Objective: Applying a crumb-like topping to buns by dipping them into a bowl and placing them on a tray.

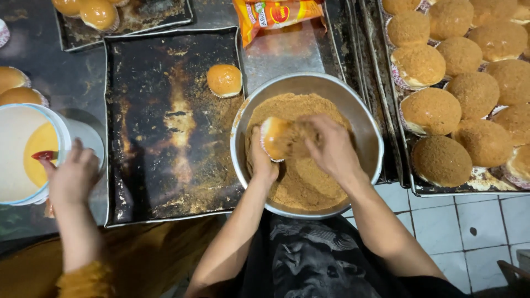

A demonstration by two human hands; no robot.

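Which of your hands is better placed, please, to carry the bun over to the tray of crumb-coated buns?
Probably the right hand: it lies nearer the metal tray of crumb-coated buns on that side. The left hand cradles the round golden bun over the steel bowl of brown crumbs.

Both bare forearms reach forward from the lower edge and angle inward so the hands meet. The left hand (264,160) is cupped, thumb up, fingers curled under what it grips. The right hand (331,146) lies palm down just beside it, fingers bent and pressing leftward, wrist slightly cocked
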